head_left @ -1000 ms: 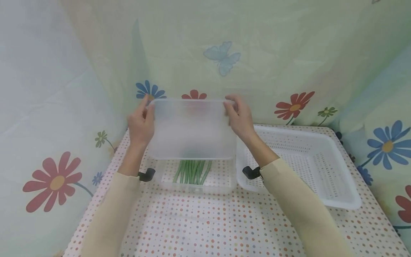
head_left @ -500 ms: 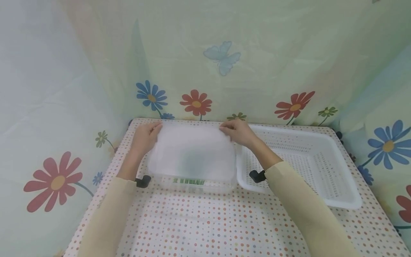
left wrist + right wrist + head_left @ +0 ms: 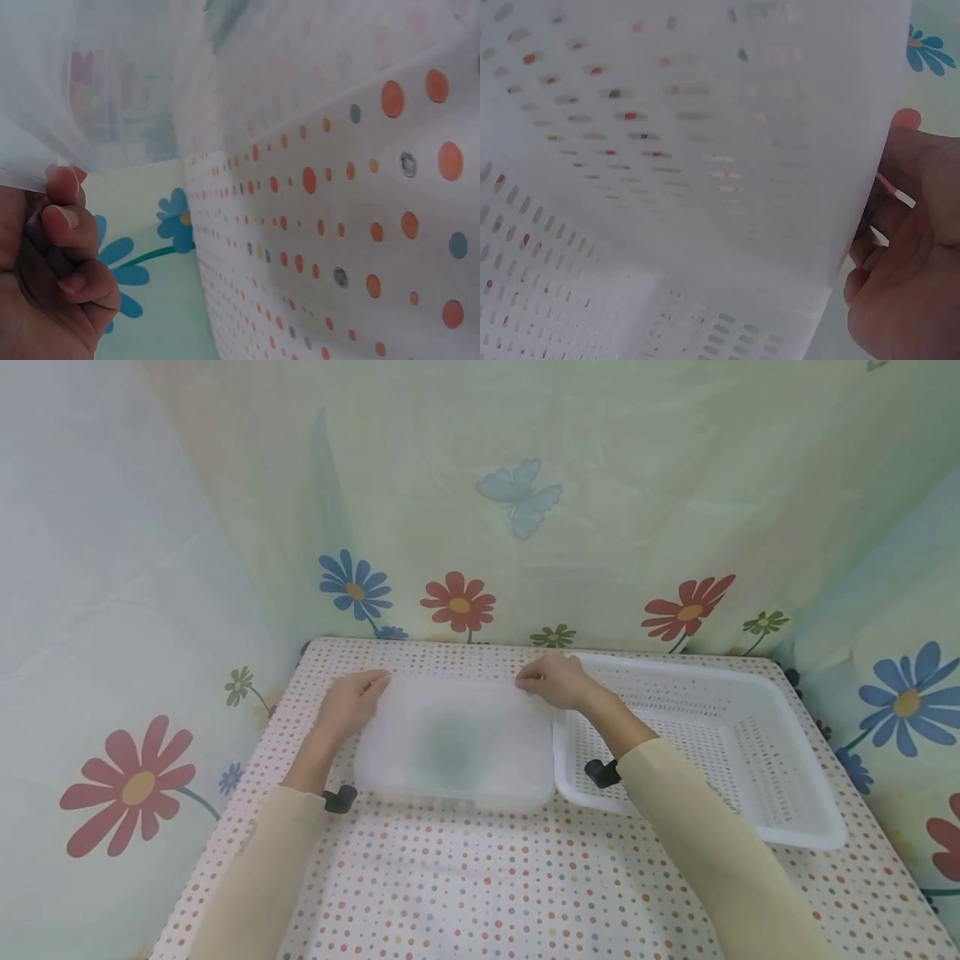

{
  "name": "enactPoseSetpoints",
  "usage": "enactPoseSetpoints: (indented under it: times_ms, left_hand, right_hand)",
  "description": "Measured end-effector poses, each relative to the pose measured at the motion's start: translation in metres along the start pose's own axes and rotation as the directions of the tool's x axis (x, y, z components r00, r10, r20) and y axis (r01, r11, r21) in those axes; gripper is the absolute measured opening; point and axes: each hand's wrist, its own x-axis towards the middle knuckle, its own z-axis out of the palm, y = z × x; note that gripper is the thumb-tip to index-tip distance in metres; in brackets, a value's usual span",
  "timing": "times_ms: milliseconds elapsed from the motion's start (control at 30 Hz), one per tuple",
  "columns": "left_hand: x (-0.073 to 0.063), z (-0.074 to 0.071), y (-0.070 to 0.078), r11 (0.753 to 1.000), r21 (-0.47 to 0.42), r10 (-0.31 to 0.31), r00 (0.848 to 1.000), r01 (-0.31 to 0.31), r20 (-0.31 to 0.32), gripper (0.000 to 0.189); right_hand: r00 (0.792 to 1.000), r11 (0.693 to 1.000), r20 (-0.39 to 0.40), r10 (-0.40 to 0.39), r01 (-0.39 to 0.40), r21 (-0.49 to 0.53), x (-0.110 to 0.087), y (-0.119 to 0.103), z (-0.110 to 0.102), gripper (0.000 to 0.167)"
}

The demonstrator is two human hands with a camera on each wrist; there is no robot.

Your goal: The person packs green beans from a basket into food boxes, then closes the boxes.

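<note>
A frosted translucent lid (image 3: pixel 457 735) lies over the clear plastic container, whose near edge (image 3: pixel 450 804) shows just below it in the head view. Through the lid the green beans inside appear only as a blurred green patch. My left hand (image 3: pixel 348 706) pinches the lid's far left corner between thumb and fingers. At the far right corner my right hand (image 3: pixel 557 681) pinches the lid in the same way. In the left wrist view the fingers (image 3: pixel 71 217) bend at the edge of the translucent plastic. The right wrist view has the basket wall covering part of the right hand.
A white perforated basket (image 3: pixel 813 760) stands right beside the container, under my right forearm. Both sit on a table with a dotted cloth (image 3: pixel 465 893). A flower-printed curtain (image 3: pixel 637 527) rises behind the table and along both sides.
The lid has swung down from a raised, tilted position to lie over the container, hiding the green beans. Both hands have come down and nearer with it, still holding its far corners.
</note>
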Motion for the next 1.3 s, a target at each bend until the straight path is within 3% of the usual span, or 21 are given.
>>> enactPoseSetpoints:
  times_ms: [300, 700, 1100, 1300]
  left_hand:
    - [0.004, 0.01, 0.0, 0.996, 0.087, -0.002, 1.0, 0.003, -0.006, 0.05]
    - [0.005, 0.023, -0.002, 0.993, 0.095, -0.061, 0.997, 0.065, -0.045, 0.049]
    - [0.006, 0.022, -0.004, 0.997, 0.064, -0.042, 0.998, 0.045, -0.053, 0.047]
    - [0.007, 0.019, 0.001, 0.997, 0.076, -0.023, 0.997, 0.028, -0.071, 0.044]
  right_hand:
    - [1.0, 0.985, -0.022, -0.017, 0.013, -0.169, 0.001, -0.005, 0.004, 0.027]
    - [0.999, 0.983, -0.04, 0.019, -0.026, -0.184, 0.001, 0.004, 0.009, 0.026]
    - [0.999, 0.991, 0.035, 0.0, 0.005, -0.137, 0.0, 0.006, 0.003, 0.031]
    - [1.0, 0.984, 0.003, 0.005, -0.005, -0.178, 0.0, 0.003, 0.003, 0.031]
